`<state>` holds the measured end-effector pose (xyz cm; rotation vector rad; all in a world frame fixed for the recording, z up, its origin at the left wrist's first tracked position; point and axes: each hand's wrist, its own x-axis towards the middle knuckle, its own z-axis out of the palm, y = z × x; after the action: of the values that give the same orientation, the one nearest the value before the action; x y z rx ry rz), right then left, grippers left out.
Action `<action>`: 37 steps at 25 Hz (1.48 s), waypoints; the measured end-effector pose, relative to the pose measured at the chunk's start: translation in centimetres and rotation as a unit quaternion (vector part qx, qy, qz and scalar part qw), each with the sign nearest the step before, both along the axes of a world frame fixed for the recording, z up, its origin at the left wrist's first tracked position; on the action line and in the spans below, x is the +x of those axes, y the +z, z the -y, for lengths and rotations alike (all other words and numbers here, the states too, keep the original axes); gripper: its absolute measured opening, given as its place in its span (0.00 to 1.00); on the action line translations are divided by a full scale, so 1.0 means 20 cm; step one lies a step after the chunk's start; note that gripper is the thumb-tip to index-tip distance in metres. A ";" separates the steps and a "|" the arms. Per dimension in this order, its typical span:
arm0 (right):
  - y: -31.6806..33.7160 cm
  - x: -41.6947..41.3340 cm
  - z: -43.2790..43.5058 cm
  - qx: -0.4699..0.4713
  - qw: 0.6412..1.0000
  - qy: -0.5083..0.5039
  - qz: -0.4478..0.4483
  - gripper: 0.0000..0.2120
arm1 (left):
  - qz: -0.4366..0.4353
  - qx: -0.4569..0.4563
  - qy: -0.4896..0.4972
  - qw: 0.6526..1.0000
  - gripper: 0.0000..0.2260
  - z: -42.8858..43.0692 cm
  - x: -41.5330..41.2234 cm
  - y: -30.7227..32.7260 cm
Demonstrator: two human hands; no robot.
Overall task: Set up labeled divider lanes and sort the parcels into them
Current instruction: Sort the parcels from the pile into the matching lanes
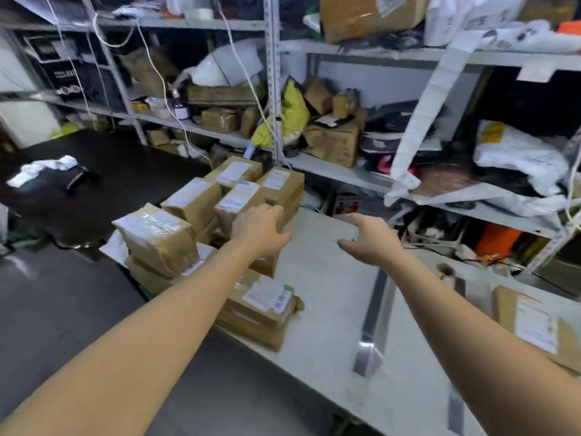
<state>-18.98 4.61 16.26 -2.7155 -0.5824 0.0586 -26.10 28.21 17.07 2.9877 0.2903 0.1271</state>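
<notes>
Metal shelving rack point(273, 89) spans the whole back of the view, crammed with cartons, white mailer bags and loose cables; a long strip of label paper point(424, 121) hangs from its upper shelf down past the middle shelf. White table point(330, 294) runs in front of it, from centre to lower right. Parcel pile point(195, 209), brown taped boxes with white labels, stacked several deep, fills the table's left end, and a lower stack of flat parcels point(261, 306) lies at the near edge just beside it. One lone parcel point(534, 325) lies label-up at the far right of the table, well apart from the pile. Grey divider strip point(374, 322) lies flat on the table between pile and lone parcel. My left hand point(261, 231) is over the right side of the pile, fingers stretched forward and only loosely bent, enclosing nothing; blur hides whether the fingertips touch a box. My right hand point(371, 240) hovers above bare tabletop beyond the strip's far end, fingers spread wide, empty. Tape roll point(445, 272) stands right of the strip, near the back edge.
</notes>
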 end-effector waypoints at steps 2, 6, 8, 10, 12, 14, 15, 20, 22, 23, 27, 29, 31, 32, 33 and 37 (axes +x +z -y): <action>0.01 0.00 -0.21 -0.003 1.000 0.009 0.000 0.32 | 0.003 -0.008 0.012 1.000 0.26 -0.20 0.00 0.04; 0.04 0.05 -0.57 0.034 0.999 0.021 -0.013 0.32 | -0.015 -0.051 0.044 0.998 0.31 -0.53 0.09 0.07; 0.03 0.12 -0.72 0.068 0.997 0.017 -0.028 0.32 | -0.021 -0.095 0.058 0.994 0.33 -0.67 0.16 0.06; -0.02 0.20 -0.86 0.102 0.994 0.011 -0.045 0.32 | -0.029 -0.157 0.069 0.985 0.31 -0.77 0.23 0.03; -0.09 0.29 -0.99 0.123 0.990 0.016 -0.064 0.32 | -0.043 -0.205 0.075 0.975 0.29 -0.86 0.31 0.00; -0.17 0.40 -1.12 0.152 0.984 0.015 -0.096 0.32 | -0.071 -0.240 0.083 0.965 0.31 -0.95 0.42 -0.04; -0.21 0.44 -1.17 0.166 0.980 0.011 -0.112 0.33 | -0.091 -0.256 0.087 0.958 0.32 -0.98 0.46 -0.06; -0.32 0.56 -1.29 0.235 0.950 -0.034 -0.202 0.38 | -0.166 -0.316 0.084 0.930 0.33 -1.07 0.65 -0.18; -0.35 0.55 -1.31 0.263 0.937 -0.030 -0.226 0.39 | -0.186 -0.329 0.065 0.924 0.32 -1.10 0.69 -0.20; -0.36 0.54 -1.33 0.278 0.931 -0.033 -0.233 0.38 | -0.195 -0.342 0.061 0.917 0.32 -1.12 0.71 -0.21; -0.34 0.50 -1.38 0.330 0.905 -0.066 -0.259 0.27 | -0.204 -0.365 0.034 0.908 0.28 -1.16 0.73 -0.20; -0.31 0.46 -1.41 0.352 0.889 -0.086 -0.280 0.24 | -0.196 -0.356 0.003 0.914 0.28 -1.18 0.72 -0.19; -0.29 0.41 -1.42 0.375 0.871 -0.109 -0.296 0.24 | -0.190 -0.370 -0.022 0.909 0.28 -1.19 0.69 -0.19; -0.28 0.39 -1.43 0.386 0.864 -0.121 -0.300 0.25 | -0.184 -0.382 -0.031 0.905 0.29 -1.19 0.68 -0.19; -0.27 0.36 -1.45 0.395 0.859 -0.131 -0.298 0.25 | -0.176 -0.394 -0.040 0.901 0.29 -1.20 0.67 -0.19; -0.24 0.25 -1.44 0.418 0.850 -0.164 -0.274 0.24 | -0.166 -0.443 -0.081 0.877 0.34 -1.19 0.64 -0.20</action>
<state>-13.99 33.43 11.46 -1.7729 0.0541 0.3808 -13.38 52.08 13.14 2.0783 0.0833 -0.4267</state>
